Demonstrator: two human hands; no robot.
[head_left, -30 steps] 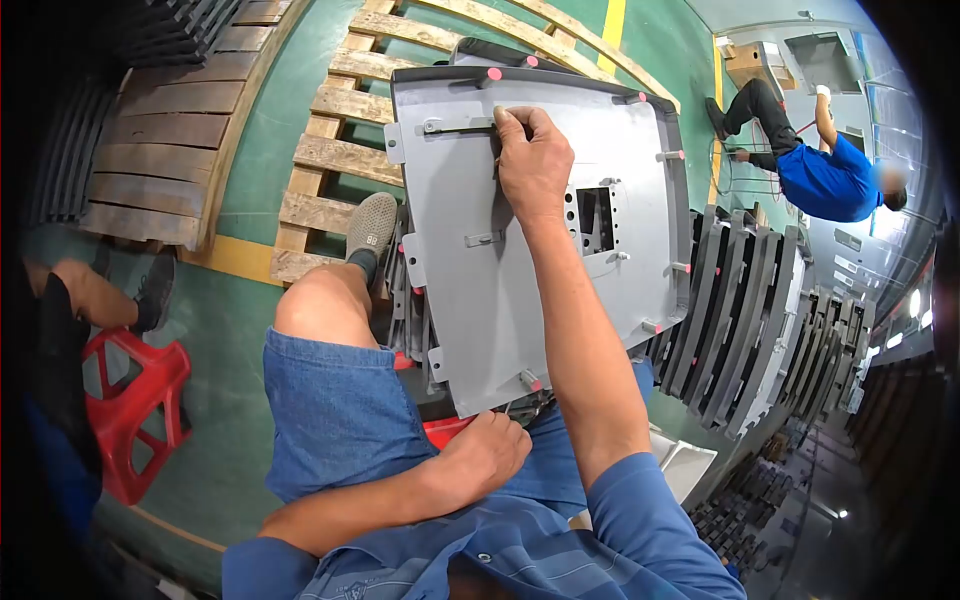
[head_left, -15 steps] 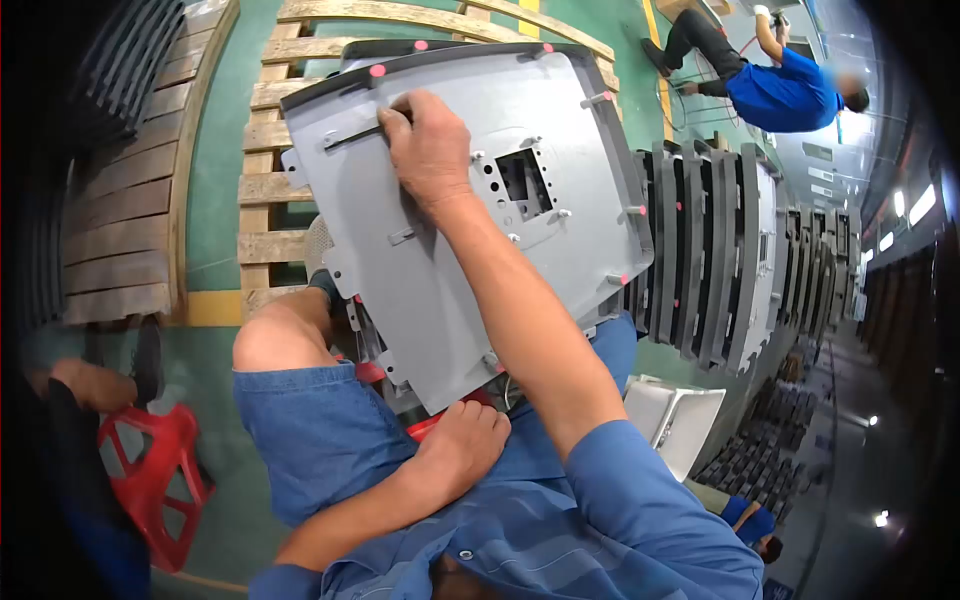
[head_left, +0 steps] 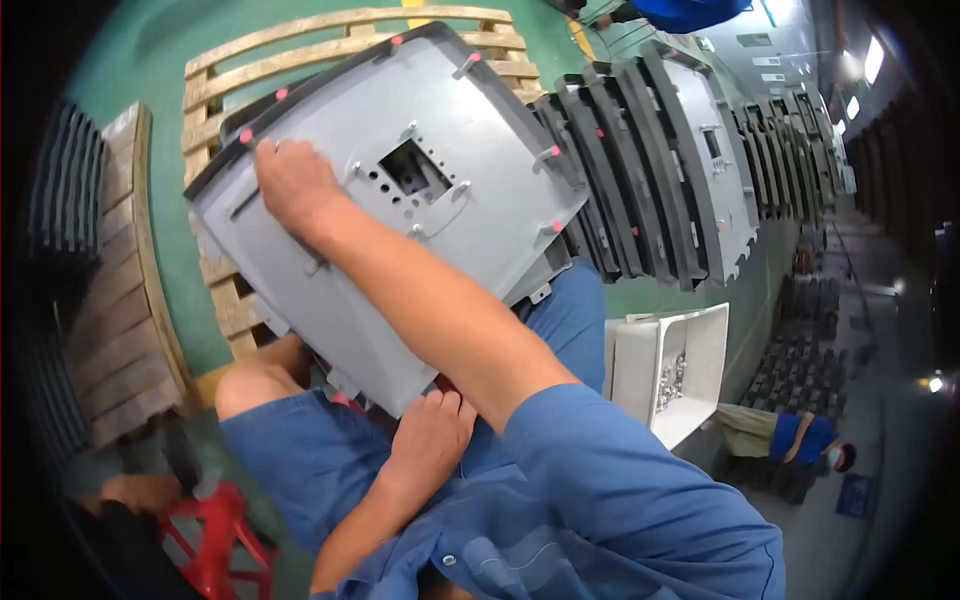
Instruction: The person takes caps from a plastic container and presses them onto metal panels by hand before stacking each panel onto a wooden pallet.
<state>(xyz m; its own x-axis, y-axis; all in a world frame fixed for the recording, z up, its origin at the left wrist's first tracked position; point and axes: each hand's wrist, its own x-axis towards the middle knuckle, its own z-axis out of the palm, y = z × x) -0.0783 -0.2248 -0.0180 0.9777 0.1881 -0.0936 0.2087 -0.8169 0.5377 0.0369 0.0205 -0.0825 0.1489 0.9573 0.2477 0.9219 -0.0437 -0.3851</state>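
A large grey metal panel point(head_left: 350, 260) rests tilted in front of my legs. Pink-capped studs point(head_left: 555, 151) stand on it around a rectangular cutout point(head_left: 415, 172). My right hand point(head_left: 297, 188) is closed near the panel's upper left edge, beside a narrow dark strip point(head_left: 243, 205); its fingertips and what they grip are hidden. By the panel's lower edge, my left hand point(head_left: 432, 432) is closed with curled fingers, and anything inside it is out of sight.
Wooden pallets point(head_left: 225, 80) lie behind and at left point(head_left: 120, 300). Stacked grey panels point(head_left: 640, 170) stand at right. A white bin point(head_left: 690, 370) holds small metal parts. A red stool point(head_left: 215, 545) is lower left, near a person's arm. Another person point(head_left: 800, 437) is far right.
The view has swung right, so the panel appears farther left and more rotated. More of the white bin shows. My right hand stays by the strip, my left by the lower edge.
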